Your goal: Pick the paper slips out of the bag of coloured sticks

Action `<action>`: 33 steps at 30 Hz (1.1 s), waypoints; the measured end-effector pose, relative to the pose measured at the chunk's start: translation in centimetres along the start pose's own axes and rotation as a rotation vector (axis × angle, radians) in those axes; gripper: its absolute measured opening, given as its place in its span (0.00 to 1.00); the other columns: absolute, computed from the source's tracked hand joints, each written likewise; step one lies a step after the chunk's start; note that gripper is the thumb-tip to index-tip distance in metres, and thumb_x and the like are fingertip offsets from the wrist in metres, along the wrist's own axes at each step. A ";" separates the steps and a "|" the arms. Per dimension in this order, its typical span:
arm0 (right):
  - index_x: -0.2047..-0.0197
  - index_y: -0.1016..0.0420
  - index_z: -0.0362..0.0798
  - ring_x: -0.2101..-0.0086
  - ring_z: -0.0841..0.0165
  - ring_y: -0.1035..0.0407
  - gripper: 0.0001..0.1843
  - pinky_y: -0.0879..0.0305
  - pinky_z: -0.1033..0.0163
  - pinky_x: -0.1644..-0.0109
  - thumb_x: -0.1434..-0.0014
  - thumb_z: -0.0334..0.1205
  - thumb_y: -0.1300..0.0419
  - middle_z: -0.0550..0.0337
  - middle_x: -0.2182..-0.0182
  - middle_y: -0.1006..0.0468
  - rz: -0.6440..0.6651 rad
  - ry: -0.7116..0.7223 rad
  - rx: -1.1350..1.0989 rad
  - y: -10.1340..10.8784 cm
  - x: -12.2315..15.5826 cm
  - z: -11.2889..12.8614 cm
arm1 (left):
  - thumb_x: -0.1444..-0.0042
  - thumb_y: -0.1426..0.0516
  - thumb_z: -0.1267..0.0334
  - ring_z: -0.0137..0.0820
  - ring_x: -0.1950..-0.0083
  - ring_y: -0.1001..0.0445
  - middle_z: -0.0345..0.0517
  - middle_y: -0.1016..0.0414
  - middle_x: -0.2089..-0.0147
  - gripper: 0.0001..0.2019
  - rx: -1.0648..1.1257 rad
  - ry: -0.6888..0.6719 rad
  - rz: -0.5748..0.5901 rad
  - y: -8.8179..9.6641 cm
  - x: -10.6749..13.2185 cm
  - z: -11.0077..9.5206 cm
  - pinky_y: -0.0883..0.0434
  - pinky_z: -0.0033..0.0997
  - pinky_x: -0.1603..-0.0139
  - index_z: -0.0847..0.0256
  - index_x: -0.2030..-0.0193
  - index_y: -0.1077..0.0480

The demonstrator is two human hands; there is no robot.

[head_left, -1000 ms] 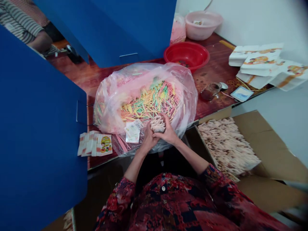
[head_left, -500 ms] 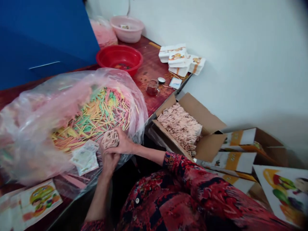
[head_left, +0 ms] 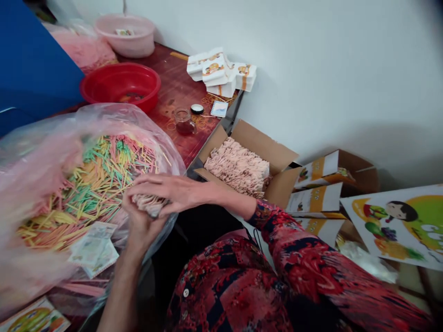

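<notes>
Between my hands is a bundle of small pale pink packets (head_left: 149,204), their wavy edges facing up. My left hand (head_left: 138,226) wraps round it from below and the left. From the right, my right hand (head_left: 173,189) closes over it, fingers across the top and thumb at the near side. Beyond my hands lies a big clear plastic bag (head_left: 166,147), open, with many pink, yellow, green and orange sticks (head_left: 104,180) inside. Several flat printed sachets (head_left: 95,249) rest on the bag's near edge, left of my left hand.
A cardboard box (head_left: 280,147) packed with similar pale packets (head_left: 238,166) stands to the right. Printed cartons (head_left: 314,198) are farther right. On the table sit a red basin (head_left: 121,87), a pink basin (head_left: 128,37), a glass mug (head_left: 184,122) and white printed stacks (head_left: 221,71).
My view has swung right. My right hand has shifted from the bundle's side to over its top, and the bundle has tilted, while both hands keep hold.
</notes>
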State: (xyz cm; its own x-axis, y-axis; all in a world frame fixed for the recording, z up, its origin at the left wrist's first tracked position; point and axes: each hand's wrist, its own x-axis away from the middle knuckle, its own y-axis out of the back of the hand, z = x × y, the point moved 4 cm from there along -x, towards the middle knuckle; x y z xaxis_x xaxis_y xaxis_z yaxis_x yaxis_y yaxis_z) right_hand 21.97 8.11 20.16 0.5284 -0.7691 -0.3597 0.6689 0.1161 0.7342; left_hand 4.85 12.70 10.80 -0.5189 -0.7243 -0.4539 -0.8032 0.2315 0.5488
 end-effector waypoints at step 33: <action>0.50 0.28 0.49 0.53 0.60 0.30 0.16 0.36 0.61 0.57 0.42 0.27 0.40 0.50 0.49 0.26 0.314 -0.963 0.408 9.1 42.4 -8.0 | 0.35 0.43 0.48 0.58 0.24 0.48 0.61 0.35 0.29 0.21 -0.167 -0.667 1.297 -41.1 1.6 -18.5 0.43 0.67 0.31 0.52 0.41 0.22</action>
State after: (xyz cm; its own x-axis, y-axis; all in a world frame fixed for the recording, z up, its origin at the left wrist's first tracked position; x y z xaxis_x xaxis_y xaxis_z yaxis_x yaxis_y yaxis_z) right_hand 54.62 -18.45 6.95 -0.1046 -0.9316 0.3482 0.2576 0.3128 0.9142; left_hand 42.49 -9.97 0.49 -0.9082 0.3664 0.2021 0.3393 0.3622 0.8681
